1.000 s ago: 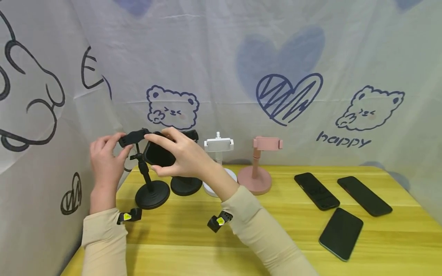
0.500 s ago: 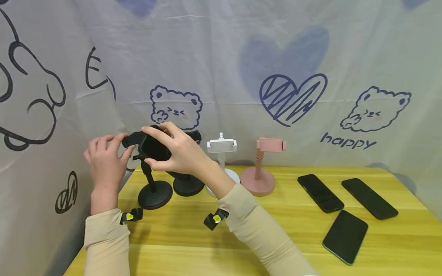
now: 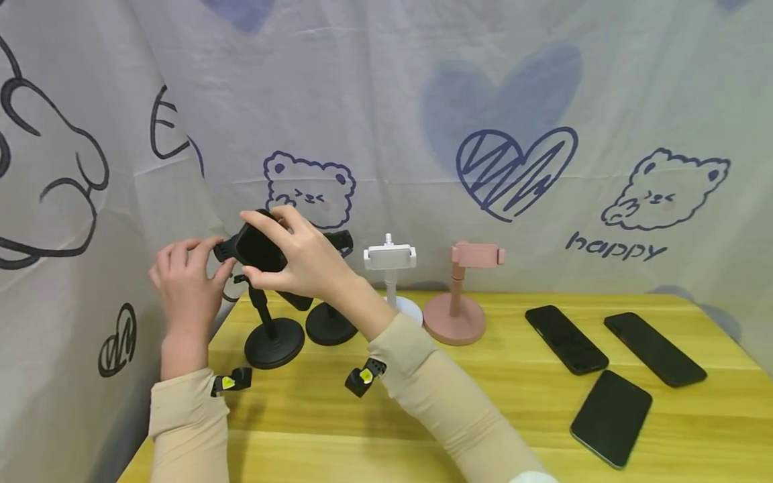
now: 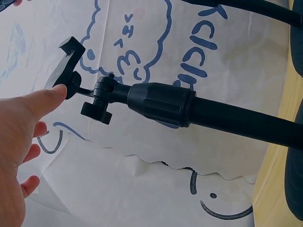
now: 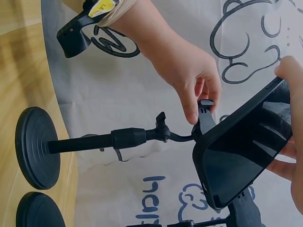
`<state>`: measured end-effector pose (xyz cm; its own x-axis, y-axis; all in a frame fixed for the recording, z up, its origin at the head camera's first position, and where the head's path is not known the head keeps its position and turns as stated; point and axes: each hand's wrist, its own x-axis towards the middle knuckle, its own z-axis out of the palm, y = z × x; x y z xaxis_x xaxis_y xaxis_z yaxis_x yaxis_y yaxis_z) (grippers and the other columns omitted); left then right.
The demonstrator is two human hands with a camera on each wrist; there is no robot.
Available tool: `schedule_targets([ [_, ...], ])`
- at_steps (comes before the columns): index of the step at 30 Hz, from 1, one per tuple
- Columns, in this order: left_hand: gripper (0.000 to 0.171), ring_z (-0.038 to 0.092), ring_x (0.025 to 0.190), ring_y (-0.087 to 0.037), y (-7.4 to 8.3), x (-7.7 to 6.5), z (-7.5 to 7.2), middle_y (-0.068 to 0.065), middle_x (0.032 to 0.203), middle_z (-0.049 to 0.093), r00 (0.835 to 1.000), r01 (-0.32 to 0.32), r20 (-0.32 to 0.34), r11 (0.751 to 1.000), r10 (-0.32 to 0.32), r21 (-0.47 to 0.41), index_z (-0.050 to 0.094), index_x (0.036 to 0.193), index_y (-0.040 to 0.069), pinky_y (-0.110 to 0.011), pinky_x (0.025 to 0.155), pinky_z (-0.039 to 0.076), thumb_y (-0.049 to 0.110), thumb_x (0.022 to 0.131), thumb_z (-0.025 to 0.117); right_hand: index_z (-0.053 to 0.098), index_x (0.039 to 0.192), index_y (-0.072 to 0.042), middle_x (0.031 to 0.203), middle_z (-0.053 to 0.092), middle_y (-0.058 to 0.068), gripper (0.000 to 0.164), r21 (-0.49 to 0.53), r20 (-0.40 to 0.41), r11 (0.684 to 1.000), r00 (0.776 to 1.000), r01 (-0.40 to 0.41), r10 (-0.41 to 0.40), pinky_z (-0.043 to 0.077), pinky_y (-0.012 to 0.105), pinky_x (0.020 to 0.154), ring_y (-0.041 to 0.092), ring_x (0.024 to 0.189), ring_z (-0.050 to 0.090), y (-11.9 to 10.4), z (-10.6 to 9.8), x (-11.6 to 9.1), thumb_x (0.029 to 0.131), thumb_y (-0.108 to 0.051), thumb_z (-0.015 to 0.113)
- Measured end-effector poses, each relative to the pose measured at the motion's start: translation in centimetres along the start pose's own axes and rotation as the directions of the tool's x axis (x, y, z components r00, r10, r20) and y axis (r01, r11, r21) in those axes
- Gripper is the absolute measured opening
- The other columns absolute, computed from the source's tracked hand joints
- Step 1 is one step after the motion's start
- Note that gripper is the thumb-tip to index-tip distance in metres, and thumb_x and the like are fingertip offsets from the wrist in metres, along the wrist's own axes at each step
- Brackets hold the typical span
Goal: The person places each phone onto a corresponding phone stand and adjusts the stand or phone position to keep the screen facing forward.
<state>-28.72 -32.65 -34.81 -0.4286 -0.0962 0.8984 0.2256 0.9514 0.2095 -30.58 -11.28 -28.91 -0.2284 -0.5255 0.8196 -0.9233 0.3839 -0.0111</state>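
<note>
My left hand [image 3: 188, 288] pinches the left end of the clamp [image 5: 206, 120] on a black phone stand [image 3: 274, 343], thumb and fingers around it. My right hand [image 3: 308, 258] grips a dark smartphone [image 5: 246, 146] in a black case by its edges, thumb on one side and fingers on the other. The phone is tilted beside the clamp and covers part of it in the head view. Whether phone and clamp touch is hard to tell. In the left wrist view the clamp [image 4: 68, 61] sits tilted on its thin neck above the adjusting knob [image 4: 97, 112].
A second black stand [image 3: 331, 327] stands right behind the first, partly hidden by my right arm. Farther right are a white stand [image 3: 390, 257] and a pink stand [image 3: 454, 318]. Three phones lie on the wooden table [image 3: 483, 416], including one nearest the front [image 3: 611, 419].
My right hand has brought the phone left and slightly up, over the clamp's right part. My left hand keeps its hold on the clamp. The head view has shifted slightly.
</note>
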Motion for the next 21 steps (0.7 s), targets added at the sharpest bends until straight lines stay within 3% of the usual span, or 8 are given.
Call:
schedule_targets([
  [14, 0.038, 0.048, 0.109, -0.047, -0.4, 0.3, -0.2, -0.024, 0.112, 0.061, 1.0, 0.007, 0.003, 1.0, -0.007, 0.005, 0.066, 0.114, 0.001, -0.064, 0.088, 0.034, 0.01, 0.079, 0.079, 0.048, 0.141, -0.016, 0.122, 0.053, 0.008, 0.069, 0.033, 0.038, 0.998, 0.997, -0.062, 0.06, 0.049, 0.02, 0.08, 0.014, 0.096, 0.058, -0.5, 1.1, 1.8, 0.083, -0.045, 0.07],
  [21, 0.032, 0.049, 0.108, -0.048, -0.3, 0.1, 0.0, -0.025, 0.11, 0.061, 1.0, -0.001, -0.003, 1.0, 0.001, 0.007, 0.067, 0.11, -0.001, -0.065, 0.085, 0.036, 0.008, 0.082, 0.076, 0.048, 0.141, -0.017, 0.124, 0.052, 0.009, 0.067, 0.046, 0.061, 0.993, 0.993, -0.108, 0.105, 0.051, 0.021, 0.079, 0.015, 0.1, 0.059, -0.6, 1.6, 2.3, 0.084, -0.044, 0.07],
])
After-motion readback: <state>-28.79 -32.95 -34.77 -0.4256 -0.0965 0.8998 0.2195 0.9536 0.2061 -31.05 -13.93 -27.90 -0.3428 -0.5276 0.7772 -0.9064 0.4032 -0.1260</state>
